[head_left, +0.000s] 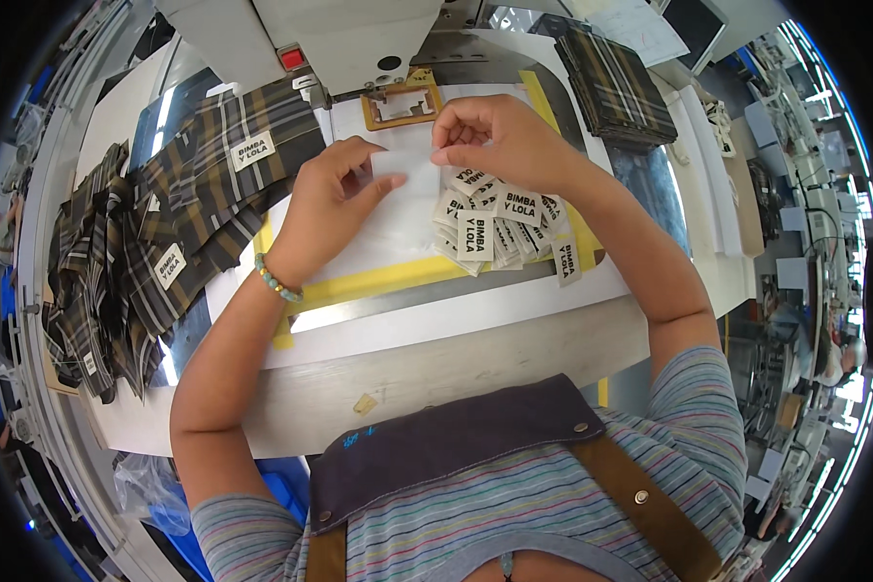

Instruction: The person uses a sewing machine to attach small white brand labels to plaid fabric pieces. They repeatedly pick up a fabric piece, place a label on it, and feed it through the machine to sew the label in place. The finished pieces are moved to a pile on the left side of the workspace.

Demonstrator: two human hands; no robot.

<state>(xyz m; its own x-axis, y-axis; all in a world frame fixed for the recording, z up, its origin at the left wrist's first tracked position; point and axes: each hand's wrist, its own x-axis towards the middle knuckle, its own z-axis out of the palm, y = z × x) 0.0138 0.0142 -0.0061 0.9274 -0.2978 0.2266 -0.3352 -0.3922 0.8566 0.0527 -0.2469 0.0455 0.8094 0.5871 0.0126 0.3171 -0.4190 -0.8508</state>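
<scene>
Between my two hands is a thin, blank white rectangular piece [407,184]. My left hand [332,199], a beaded bracelet at its wrist, has its thumb and forefinger on the piece's left edge. At the upper right corner, my right hand [500,145] pinches the same piece, its other fingers curled. Just below the right hand lies a loose heap of pale fabric labels [495,228] with dark lettering. Beyond both hands, an orange-brown clamp frame [401,105] sits under the sewing machine head [344,39].
Plaid fabric pieces [204,184], some bearing a pale label, pile up at the left. A neat stack of folded plaid fabric [616,82] stands at the back right. Yellow tape [359,284] borders the white work surface. A red switch [291,58] is on the machine.
</scene>
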